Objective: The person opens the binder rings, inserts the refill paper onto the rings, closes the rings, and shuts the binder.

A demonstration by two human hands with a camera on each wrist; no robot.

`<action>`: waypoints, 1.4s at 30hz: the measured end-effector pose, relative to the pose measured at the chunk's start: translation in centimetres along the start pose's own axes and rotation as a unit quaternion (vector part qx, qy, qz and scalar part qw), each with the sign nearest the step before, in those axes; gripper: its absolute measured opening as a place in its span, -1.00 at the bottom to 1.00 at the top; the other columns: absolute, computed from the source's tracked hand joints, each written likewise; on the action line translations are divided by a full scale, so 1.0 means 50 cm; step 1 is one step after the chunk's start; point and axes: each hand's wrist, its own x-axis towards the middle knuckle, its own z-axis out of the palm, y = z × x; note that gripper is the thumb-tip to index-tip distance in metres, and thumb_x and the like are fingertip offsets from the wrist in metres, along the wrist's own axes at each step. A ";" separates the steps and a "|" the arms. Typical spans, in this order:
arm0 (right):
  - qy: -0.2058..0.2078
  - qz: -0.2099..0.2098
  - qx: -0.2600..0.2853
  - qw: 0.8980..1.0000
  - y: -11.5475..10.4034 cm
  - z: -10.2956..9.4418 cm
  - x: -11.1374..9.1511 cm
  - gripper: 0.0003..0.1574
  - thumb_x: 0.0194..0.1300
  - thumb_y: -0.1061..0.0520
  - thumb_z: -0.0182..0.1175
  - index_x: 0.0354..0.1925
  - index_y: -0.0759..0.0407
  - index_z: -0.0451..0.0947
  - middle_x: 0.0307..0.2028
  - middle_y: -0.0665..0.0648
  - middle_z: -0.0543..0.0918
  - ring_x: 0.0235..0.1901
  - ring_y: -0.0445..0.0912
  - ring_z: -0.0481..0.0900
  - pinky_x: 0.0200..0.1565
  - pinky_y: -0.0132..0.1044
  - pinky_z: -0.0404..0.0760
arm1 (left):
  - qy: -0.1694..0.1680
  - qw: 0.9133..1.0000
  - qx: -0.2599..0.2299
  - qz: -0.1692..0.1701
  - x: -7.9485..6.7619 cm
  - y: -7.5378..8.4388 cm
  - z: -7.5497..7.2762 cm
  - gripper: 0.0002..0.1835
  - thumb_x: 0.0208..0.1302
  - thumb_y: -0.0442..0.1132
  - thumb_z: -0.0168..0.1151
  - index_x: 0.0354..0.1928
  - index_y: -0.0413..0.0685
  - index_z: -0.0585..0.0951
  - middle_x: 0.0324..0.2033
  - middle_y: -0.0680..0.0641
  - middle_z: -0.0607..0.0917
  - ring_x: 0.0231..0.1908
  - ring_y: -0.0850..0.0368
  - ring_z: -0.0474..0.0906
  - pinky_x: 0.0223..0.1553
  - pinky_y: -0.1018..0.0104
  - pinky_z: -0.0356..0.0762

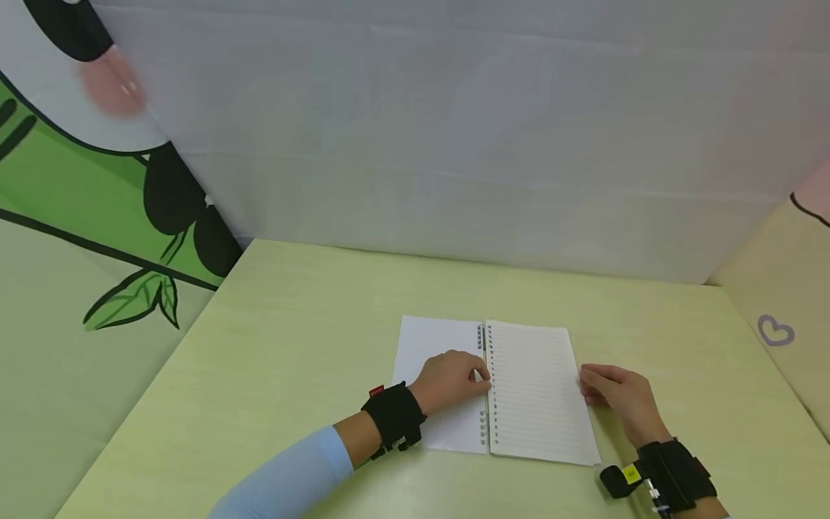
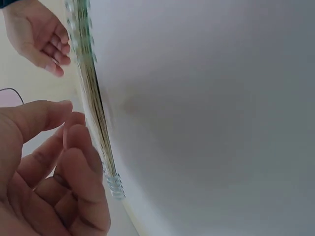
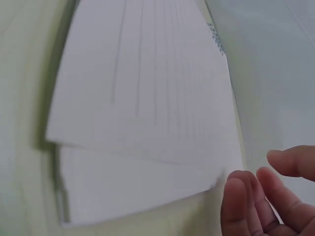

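Observation:
A ring-bound notebook lies opened flat, its lined page on the right and a plain white side on the left. My left hand is over the plain side, fingertips right at the binding. In the left wrist view its fingers are loosely curled, thumb tip close to the index finger, with no sheet showing between them. Beside the lined page's outer edge is my right hand. The right wrist view shows its fingertips at the page edge and the thumb apart from them. There the top sheet lies askew over the pages beneath.
The notebook rests on a pale yellow-green tabletop. A light grey wall stands behind it, and a panel with a green cartoon print is on the left. The right-hand panel bears a heart drawing.

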 end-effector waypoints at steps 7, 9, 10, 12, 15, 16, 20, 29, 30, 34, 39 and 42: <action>-0.015 -0.058 -0.070 0.996 -0.046 0.029 -0.039 -0.33 0.12 -0.18 0.13 0.04 0.26 0.42 -0.13 0.18 0.57 -0.31 -0.20 0.54 -0.26 -0.39 0.53 | -0.024 0.999 0.001 0.025 -0.049 0.014 0.000 -0.88 0.08 -0.01 0.17 -0.35 0.24 0.62 -0.71 0.26 0.43 -0.64 0.39 0.29 -0.63 0.51 0.21; -0.031 -0.098 -0.125 0.987 -0.056 0.046 -0.051 -0.38 0.10 -0.20 0.13 -0.01 0.19 0.47 -0.19 0.15 0.58 -0.34 -0.18 0.52 -0.32 -0.40 0.50 | -0.031 0.999 0.002 0.030 -0.055 0.018 0.001 -0.85 0.07 0.00 0.18 -0.31 0.22 0.61 -0.71 0.26 0.43 -0.64 0.40 0.30 -0.62 0.51 0.21; -0.042 -0.123 -0.154 0.979 -0.060 0.056 -0.057 -0.42 0.09 -0.20 0.15 -0.04 0.15 0.50 -0.24 0.12 0.59 -0.37 -0.19 0.50 -0.35 -0.41 0.48 | -0.034 0.999 0.004 0.032 -0.057 0.020 0.002 -0.83 0.06 0.00 0.19 -0.29 0.22 0.61 -0.71 0.26 0.43 -0.64 0.41 0.30 -0.62 0.51 0.21; -0.071 -0.174 -0.207 0.960 -0.065 0.077 -0.071 -0.49 0.05 -0.18 0.19 -0.10 0.08 0.52 -0.36 0.03 0.56 -0.45 -0.23 0.45 -0.42 -0.43 0.43 | -0.039 0.999 0.008 0.037 -0.060 0.022 0.004 -0.79 0.06 0.01 0.19 -0.24 0.21 0.60 -0.71 0.25 0.43 -0.64 0.42 0.30 -0.62 0.50 0.22; -0.111 -0.255 -0.267 0.922 -0.065 0.108 -0.088 -0.53 -0.02 -0.14 0.25 -0.14 0.03 0.54 -0.51 -0.07 0.44 -0.56 -0.31 0.31 -0.49 -0.47 0.32 | -0.044 0.998 0.021 0.050 -0.060 0.020 0.012 -0.75 0.06 0.03 0.19 -0.19 0.22 0.59 -0.71 0.25 0.43 -0.65 0.43 0.30 -0.64 0.49 0.22; -0.122 -0.273 -0.278 0.913 -0.064 0.116 -0.092 -0.52 -0.04 -0.12 0.28 -0.13 0.03 0.53 -0.53 -0.08 0.41 -0.58 -0.32 0.29 -0.50 -0.48 0.31 | -0.044 0.997 0.029 0.055 -0.060 0.020 0.014 -0.74 0.05 0.03 0.19 -0.18 0.22 0.59 -0.71 0.25 0.43 -0.64 0.43 0.30 -0.64 0.49 0.21; -0.134 -0.315 -0.329 0.880 -0.057 0.143 -0.098 -0.45 -0.14 -0.07 0.35 -0.11 0.04 0.53 -0.56 -0.11 0.35 -0.56 -0.34 0.22 -0.48 -0.49 0.24 | -0.050 0.996 0.044 0.062 -0.061 0.020 0.019 -0.71 0.04 0.05 0.20 -0.16 0.21 0.59 -0.70 0.25 0.44 -0.64 0.43 0.31 -0.64 0.48 0.22; -0.125 -0.337 -0.371 0.856 -0.048 0.156 -0.097 -0.41 -0.21 -0.05 0.39 -0.14 0.10 0.53 -0.57 -0.13 0.34 -0.53 -0.33 0.24 -0.47 -0.49 0.24 | -0.061 0.995 0.061 0.058 -0.058 0.024 0.024 -0.67 0.01 0.08 0.22 -0.15 0.20 0.59 -0.68 0.24 0.48 -0.65 0.40 0.32 -0.65 0.46 0.22; -0.125 -0.338 -0.372 0.855 -0.048 0.156 -0.097 -0.41 -0.21 -0.05 0.38 -0.14 0.10 0.53 -0.57 -0.13 0.34 -0.54 -0.33 0.24 -0.47 -0.49 0.24 | -0.062 0.994 0.063 0.057 -0.057 0.024 0.025 -0.67 0.00 0.08 0.22 -0.15 0.20 0.59 -0.67 0.24 0.49 -0.65 0.40 0.32 -0.65 0.45 0.22; -0.124 -0.338 -0.376 0.854 -0.050 0.156 -0.098 -0.42 -0.20 -0.06 0.38 -0.14 0.08 0.52 -0.56 -0.14 0.34 -0.54 -0.33 0.24 -0.47 -0.49 0.24 | -0.067 0.993 0.077 0.056 -0.055 0.025 0.027 -0.67 0.00 0.09 0.22 -0.15 0.22 0.60 -0.64 0.24 0.53 -0.63 0.39 0.33 -0.66 0.43 0.23; -0.124 -0.326 -0.380 0.857 -0.053 0.155 -0.098 -0.45 -0.19 -0.07 0.37 -0.15 0.06 0.54 -0.58 -0.14 0.35 -0.56 -0.33 0.24 -0.49 -0.49 0.23 | -0.071 0.992 0.089 0.056 -0.055 0.028 0.027 -0.67 0.01 0.09 0.21 -0.14 0.24 0.60 -0.63 0.24 0.53 -0.63 0.40 0.34 -0.67 0.43 0.23; -0.119 -0.320 -0.376 0.861 -0.054 0.154 -0.098 -0.50 -0.18 -0.06 0.37 -0.20 0.07 0.57 -0.59 -0.14 0.36 -0.57 -0.32 0.24 -0.49 -0.49 0.23 | -0.067 0.992 0.093 0.056 -0.055 0.029 0.027 -0.69 0.02 0.09 0.20 -0.17 0.24 0.61 -0.66 0.24 0.51 -0.64 0.40 0.33 -0.67 0.44 0.23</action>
